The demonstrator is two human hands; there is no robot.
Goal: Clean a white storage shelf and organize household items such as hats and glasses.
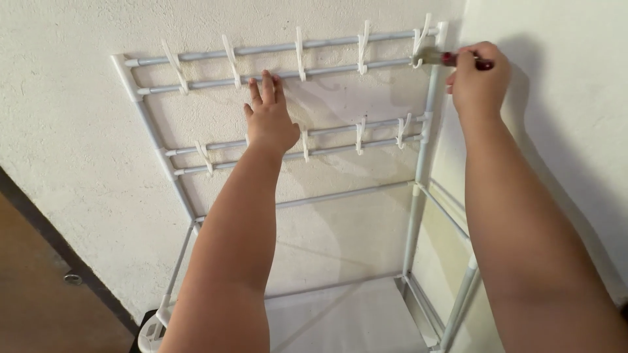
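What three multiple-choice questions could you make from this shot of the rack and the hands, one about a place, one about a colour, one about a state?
1. Where does the left hand rest?
A. on the rack's second rail from the top
B. on the floor
C. on the bottom shelf

2. What colour are the ties on the rails?
A. black
B. white
C. green

3. How is the right hand set?
A. flat and open
B. hanging at the side
C. closed on a red-handled tool

Key: 1 A, fingers lie over that rail; 2 B, every strip is white; 3 C, fingers wrap the handle at the rack's top right corner.
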